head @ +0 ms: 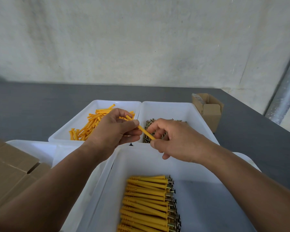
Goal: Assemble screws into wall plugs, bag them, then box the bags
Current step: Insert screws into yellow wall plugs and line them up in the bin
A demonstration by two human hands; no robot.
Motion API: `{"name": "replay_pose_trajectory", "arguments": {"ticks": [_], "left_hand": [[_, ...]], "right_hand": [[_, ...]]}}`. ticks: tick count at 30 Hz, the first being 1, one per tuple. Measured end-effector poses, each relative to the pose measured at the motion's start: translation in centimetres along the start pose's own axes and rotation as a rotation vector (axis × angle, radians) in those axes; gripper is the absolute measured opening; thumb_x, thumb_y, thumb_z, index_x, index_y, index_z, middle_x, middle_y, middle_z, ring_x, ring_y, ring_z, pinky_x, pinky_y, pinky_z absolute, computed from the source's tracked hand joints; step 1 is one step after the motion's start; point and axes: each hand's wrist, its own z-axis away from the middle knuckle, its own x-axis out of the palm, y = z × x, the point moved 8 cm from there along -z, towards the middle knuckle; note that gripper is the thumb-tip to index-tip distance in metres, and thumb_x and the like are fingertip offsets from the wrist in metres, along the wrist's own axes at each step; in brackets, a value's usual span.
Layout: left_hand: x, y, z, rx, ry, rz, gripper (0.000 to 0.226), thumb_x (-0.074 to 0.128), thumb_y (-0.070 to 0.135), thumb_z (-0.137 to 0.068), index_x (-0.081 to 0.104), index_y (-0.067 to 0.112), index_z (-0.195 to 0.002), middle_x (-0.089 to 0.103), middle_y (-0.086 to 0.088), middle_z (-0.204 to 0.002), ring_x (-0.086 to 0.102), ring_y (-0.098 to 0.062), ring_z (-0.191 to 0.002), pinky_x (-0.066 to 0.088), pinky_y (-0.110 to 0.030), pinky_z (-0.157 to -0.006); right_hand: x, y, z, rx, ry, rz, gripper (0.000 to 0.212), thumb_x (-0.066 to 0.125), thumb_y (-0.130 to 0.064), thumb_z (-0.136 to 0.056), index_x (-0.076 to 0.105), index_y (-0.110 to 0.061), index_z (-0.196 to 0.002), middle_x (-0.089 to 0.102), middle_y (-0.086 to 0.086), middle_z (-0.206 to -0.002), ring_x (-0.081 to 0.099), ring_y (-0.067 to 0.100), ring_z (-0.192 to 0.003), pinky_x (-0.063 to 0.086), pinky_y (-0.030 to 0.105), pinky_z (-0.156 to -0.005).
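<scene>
My left hand (114, 129) pinches one end of a yellow wall plug (145, 132) between thumb and fingers, with more plugs held in its curled fingers. My right hand (174, 139) pinches the plug's other end, above the gap between the trays. A white tray of loose yellow plugs (90, 122) stands at the back left. A white tray of screws (150, 124) stands at the back right, partly hidden by my right hand. The near white tray (199, 206) holds several plugs with screws in them (147, 203), laid side by side.
A small open cardboard box (208, 108) stands at the back right on the dark grey table (32, 104). A larger cardboard box (10, 171) lies at the near left. Another white tray (33, 148) sits behind it. A pale wall rises behind the table.
</scene>
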Motion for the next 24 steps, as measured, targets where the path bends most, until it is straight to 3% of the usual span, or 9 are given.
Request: {"name": "replay_pose_trajectory", "arguments": {"ticks": [7,11,14,19,24], "left_hand": [[1.1,0.0,0.4,-0.006,-0.084,-0.057,0.016,0.067,0.003,-0.087,0.054,0.006,-0.096,0.068,-0.007,-0.067,0.071,-0.021,-0.069,0.057,-0.028,-0.058],[0.9,-0.1,0.4,-0.009,-0.075,-0.113,0.01,0.068,0.008,-0.087,0.058,0.007,-0.089,0.07,-0.009,-0.077,0.07,-0.019,-0.069,0.058,-0.029,-0.059],[0.0,0.1,0.2,0.011,-0.003,-0.16,0.008,0.067,0.013,-0.087,0.062,0.01,-0.083,0.071,-0.005,-0.078,0.07,-0.017,-0.069,0.059,-0.03,-0.062],[-2.3,0.0,-0.5,0.012,0.157,-0.204,0.009,0.069,0.014,-0.087,0.064,0.009,-0.082,0.069,-0.007,-0.078,0.068,-0.017,-0.07,0.059,-0.03,-0.066],[-4.8,0.0,-1.1,0.06,0.309,-0.414,0.007,0.069,0.013,-0.086,0.066,0.01,-0.08,0.069,-0.009,-0.074,0.066,-0.024,-0.074,0.06,-0.039,-0.074]], "right_hand": [[-0.2,-0.1,0.2,0.016,0.021,0.022,0.006,0.061,-0.03,-0.095,0.06,-0.03,-0.101,0.066,-0.008,-0.085,0.07,0.007,-0.063,0.058,0.023,-0.06],[0.2,-0.2,0.4,0.033,-0.027,0.042,0.002,0.061,-0.028,-0.096,0.06,-0.03,-0.094,0.066,-0.007,-0.084,0.071,0.008,-0.064,0.061,0.03,-0.065],[0.9,-0.4,0.8,0.075,-0.136,0.076,0.002,0.062,-0.028,-0.095,0.061,-0.03,-0.095,0.066,-0.006,-0.083,0.072,0.009,-0.062,0.061,0.033,-0.068],[3.4,-0.5,2.5,0.175,-0.454,0.22,0.004,0.061,-0.025,-0.095,0.06,-0.028,-0.097,0.072,0.002,-0.09,0.073,0.014,-0.064,0.055,0.024,-0.062],[4.9,-0.6,3.1,0.181,-0.546,0.399,0.006,0.061,-0.023,-0.094,0.061,-0.026,-0.098,0.073,0.005,-0.089,0.069,0.015,-0.061,0.052,0.022,-0.06]]}}
